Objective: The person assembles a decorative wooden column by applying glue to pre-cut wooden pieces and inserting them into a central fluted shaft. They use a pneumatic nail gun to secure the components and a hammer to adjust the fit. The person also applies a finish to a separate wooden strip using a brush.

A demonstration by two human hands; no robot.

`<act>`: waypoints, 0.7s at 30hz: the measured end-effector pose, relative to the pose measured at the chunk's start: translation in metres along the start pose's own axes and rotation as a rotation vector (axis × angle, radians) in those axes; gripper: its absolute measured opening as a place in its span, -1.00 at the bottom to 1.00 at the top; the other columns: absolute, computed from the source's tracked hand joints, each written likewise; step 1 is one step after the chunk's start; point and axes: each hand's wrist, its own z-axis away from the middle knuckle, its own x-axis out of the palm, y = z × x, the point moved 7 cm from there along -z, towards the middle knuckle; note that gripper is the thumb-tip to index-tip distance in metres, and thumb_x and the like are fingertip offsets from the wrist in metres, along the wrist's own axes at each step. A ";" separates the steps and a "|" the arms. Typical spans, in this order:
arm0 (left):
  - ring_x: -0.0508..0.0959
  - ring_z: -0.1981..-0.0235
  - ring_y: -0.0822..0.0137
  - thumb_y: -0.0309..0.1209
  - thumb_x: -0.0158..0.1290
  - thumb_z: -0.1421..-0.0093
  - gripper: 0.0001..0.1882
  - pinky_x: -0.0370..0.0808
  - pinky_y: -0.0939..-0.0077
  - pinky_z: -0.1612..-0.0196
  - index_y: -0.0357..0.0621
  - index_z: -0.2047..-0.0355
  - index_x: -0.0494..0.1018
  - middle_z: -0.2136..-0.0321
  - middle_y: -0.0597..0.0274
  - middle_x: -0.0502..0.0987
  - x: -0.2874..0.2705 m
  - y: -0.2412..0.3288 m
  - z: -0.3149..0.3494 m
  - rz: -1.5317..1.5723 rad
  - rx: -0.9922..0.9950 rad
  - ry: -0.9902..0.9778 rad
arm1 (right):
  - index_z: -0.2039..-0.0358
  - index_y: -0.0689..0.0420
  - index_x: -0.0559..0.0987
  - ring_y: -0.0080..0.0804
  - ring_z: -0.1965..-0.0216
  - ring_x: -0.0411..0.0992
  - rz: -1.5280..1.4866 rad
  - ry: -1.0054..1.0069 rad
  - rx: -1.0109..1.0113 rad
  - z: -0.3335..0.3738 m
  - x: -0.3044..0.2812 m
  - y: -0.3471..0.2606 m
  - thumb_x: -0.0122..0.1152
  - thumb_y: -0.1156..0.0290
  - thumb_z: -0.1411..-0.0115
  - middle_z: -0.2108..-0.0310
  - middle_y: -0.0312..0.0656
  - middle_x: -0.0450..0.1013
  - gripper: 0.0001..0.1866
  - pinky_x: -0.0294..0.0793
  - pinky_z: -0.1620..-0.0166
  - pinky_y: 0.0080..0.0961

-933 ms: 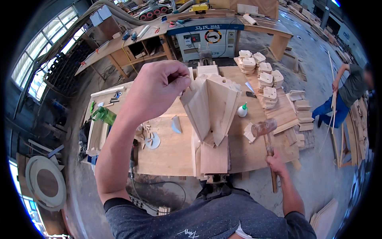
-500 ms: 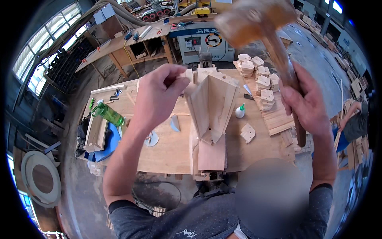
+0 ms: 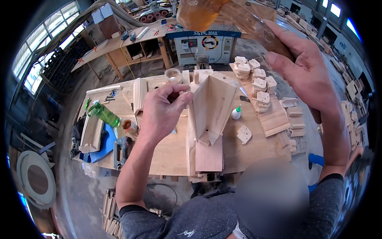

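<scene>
My right hand (image 3: 306, 67) is raised, wrapped round the wooden handle of a mallet (image 3: 203, 16). The mallet's amber head is high at the top edge of the view, partly cut off. Below it, an open trough-shaped wooden assembly (image 3: 223, 101) rests on the workbench, tilted toward me. A short wooden peg (image 3: 196, 77) stands up at its far left corner. Beside the assembly's left wall, my left hand (image 3: 164, 111) is closed, thumb and fingertips pinched together. Whatever sits in that pinch is too small to make out.
Right of the assembly are a white glue bottle (image 3: 236, 113), a loose wooden piece (image 3: 244, 134) and stacked rounded blocks (image 3: 260, 85). To the left stand a green water bottle (image 3: 104, 114), a nail gun (image 3: 120, 152) and a brown jar (image 3: 129, 126). A person works at far right.
My left hand has come down and closer to the assembly's left wall. The mallet has swung up and leftward with my right hand. My view has shifted slightly.
</scene>
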 end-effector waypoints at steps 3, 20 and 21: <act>0.55 0.40 0.59 -0.46 0.26 -0.29 -0.76 0.53 0.65 0.29 -0.39 0.12 0.61 0.43 0.29 0.63 -0.005 -0.004 0.000 0.028 0.010 0.014 | -0.36 0.25 0.36 -0.44 0.24 0.49 0.339 -0.242 0.032 0.000 0.031 0.008 0.15 0.47 -0.29 0.02 -0.13 0.57 -0.39 0.50 0.04 -0.50; 0.52 0.47 0.56 -0.33 0.31 -0.19 -0.79 0.48 0.52 0.33 -0.25 0.33 0.67 0.51 0.32 0.63 0.062 0.080 -0.071 -0.370 0.126 -0.203 | -0.36 0.25 0.35 -0.74 0.55 0.24 -0.077 0.030 0.198 0.032 -0.022 0.067 0.17 0.40 -0.32 0.49 -0.43 0.36 -0.39 0.26 0.47 -0.71; 0.52 0.47 0.56 -0.33 0.31 -0.19 -0.80 0.48 0.52 0.33 -0.25 0.33 0.67 0.52 0.31 0.63 0.065 0.081 -0.073 -0.413 0.127 -0.206 | -0.37 0.23 0.35 -0.75 0.60 0.21 -0.071 0.034 0.203 0.035 -0.024 0.072 0.17 0.39 -0.32 0.54 -0.45 0.33 -0.38 0.23 0.52 -0.73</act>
